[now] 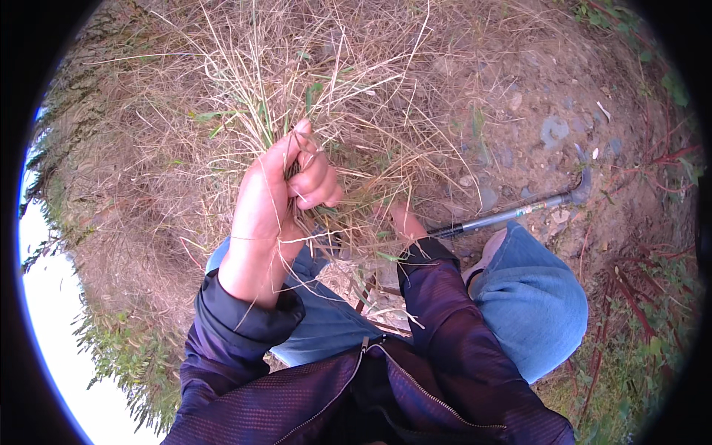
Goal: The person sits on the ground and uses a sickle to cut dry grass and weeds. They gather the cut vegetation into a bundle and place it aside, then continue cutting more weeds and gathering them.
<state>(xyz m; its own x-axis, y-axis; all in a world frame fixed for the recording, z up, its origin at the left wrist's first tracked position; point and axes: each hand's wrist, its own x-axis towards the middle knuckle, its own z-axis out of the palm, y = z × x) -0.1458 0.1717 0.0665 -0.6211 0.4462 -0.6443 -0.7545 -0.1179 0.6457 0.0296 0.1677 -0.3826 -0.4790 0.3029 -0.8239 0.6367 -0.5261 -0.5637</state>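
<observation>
My left hand (286, 178) is closed around a bunch of dry grass stems (267, 119), whose long pale stalks fan out above the fist. Loose stalks hang across the wrist and below the fist. Lower and to the right is my right hand (408, 220), its fingers mostly hidden behind grass. A hand tool (500, 217) with a metal shaft, a black grip and a bent head lies low by the ground. Its grip ends beside my right wrist; whether the fingers hold it cannot be told.
Dry grass (150, 161) covers the ground ahead and to the left. Bare soil with stones (554, 131) lies to the right. Red-stemmed plants (634, 300) grow along the right edge. My jeans-covered knee (531, 306) is bent beside the tool.
</observation>
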